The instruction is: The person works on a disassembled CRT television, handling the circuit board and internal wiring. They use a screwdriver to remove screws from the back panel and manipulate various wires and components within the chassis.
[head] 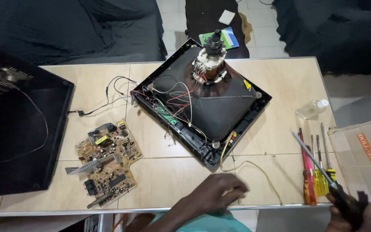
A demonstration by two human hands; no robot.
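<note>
At the table's [280, 77] near right corner, the right hand [357, 212] has its fingers wrapped around a black-handled screwdriver [318, 165], whose shaft slants up-left over the other screwdrivers [316, 180]. The left hand [220, 191] rests with fingers loosely curled on bare tabletop at the near edge, between the circuit board [108, 161] and a yellow wire [254, 169], just before the picture tube [202, 99].

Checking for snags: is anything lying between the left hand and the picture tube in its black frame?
Yes. A pale loose wire trails from the black frame across the table just beyond the left hand; otherwise bare tabletop.
</note>
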